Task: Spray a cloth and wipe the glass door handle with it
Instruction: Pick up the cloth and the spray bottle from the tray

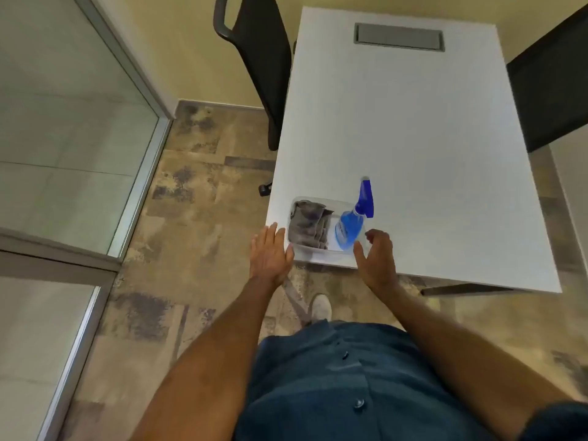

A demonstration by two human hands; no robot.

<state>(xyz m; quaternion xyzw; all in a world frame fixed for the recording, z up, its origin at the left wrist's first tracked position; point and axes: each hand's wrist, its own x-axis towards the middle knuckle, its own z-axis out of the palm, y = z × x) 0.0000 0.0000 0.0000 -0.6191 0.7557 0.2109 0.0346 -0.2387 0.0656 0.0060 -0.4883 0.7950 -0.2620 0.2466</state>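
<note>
Though blurred, spray bottle (350, 229) label unreadable

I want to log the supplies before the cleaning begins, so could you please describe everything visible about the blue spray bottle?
The spray bottle is translucent blue plastic, seemingly holding blue liquid, with a darker blue trigger head pointing away from the person. It sits at the right end of a clear plastic bin near the white table's front edge, leaning so its head sticks out past the bin's rim. A grey cloth lies beside it in the bin. The right hand is open close by, not yet holding it.
</note>
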